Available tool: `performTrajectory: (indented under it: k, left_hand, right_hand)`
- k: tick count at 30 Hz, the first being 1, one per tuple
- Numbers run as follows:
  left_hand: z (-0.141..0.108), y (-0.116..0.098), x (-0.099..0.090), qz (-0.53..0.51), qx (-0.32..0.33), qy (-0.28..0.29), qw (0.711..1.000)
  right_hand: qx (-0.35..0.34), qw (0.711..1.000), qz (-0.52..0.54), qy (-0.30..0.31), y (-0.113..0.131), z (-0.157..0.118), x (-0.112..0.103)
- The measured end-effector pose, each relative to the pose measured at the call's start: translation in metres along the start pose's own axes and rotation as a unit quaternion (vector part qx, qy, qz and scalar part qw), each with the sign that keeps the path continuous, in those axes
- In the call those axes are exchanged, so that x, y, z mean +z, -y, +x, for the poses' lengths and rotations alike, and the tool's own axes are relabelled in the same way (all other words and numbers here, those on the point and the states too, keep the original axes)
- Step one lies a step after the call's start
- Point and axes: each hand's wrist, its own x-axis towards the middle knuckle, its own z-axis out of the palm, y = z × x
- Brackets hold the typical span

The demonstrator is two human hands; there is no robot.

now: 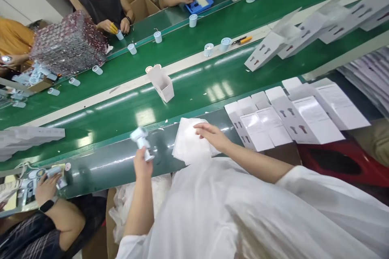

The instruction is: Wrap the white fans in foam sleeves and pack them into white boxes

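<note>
My left hand (142, 166) grips a small white plastic device (141, 141) upright above the dark green edge of the bench. My right hand (213, 135) lies with its fingers on a stack of thin white foam or tissue sheets (190, 141). Just right of that hand, several flat white printed cartons (258, 125) lie open on the bench. Nothing is held in my right hand. White sleeves cover both of my arms.
Green conveyor belts (194, 93) run diagonally ahead, with one folded white carton (161, 83) and small pale-blue cups (158, 37) on them. A co-worker's hand (47, 188) works at the lower left; other workers stand across the belts. A wrapped stack (69, 44) stands at the far left.
</note>
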Motion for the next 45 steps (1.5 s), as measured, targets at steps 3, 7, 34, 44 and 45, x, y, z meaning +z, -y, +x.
performTrajectory:
  k: [3, 7, 34, 44, 45]
  left_hand:
    - [-0.046, 0.016, 0.065, 0.014, -0.044, 0.229, 0.972]
    - [-0.068, 0.032, 0.088, 0.211, 0.076, 0.408, 0.885]
    - [-0.082, 0.015, 0.091, 0.426, 0.219, 0.372, 0.795]
    - [-0.095, -0.010, 0.102, 0.249, 0.227, 0.315, 0.887]
    - [-0.098, -0.012, 0.099, 0.276, 0.289, 0.315, 0.861]
  right_hand:
    - [0.129, 0.956, 0.237, 0.114, 0.010, 0.001, 0.018]
    - [0.134, 0.922, 0.362, 0.030, 0.012, -0.001, -0.003]
    - [0.289, 0.880, 0.289, 0.243, 0.035, -0.079, -0.072]
    - [0.262, 0.933, 0.183, 0.167, 0.046, -0.072, -0.055]
    - [0.259, 0.937, 0.182, 0.151, 0.045, -0.072, -0.057]
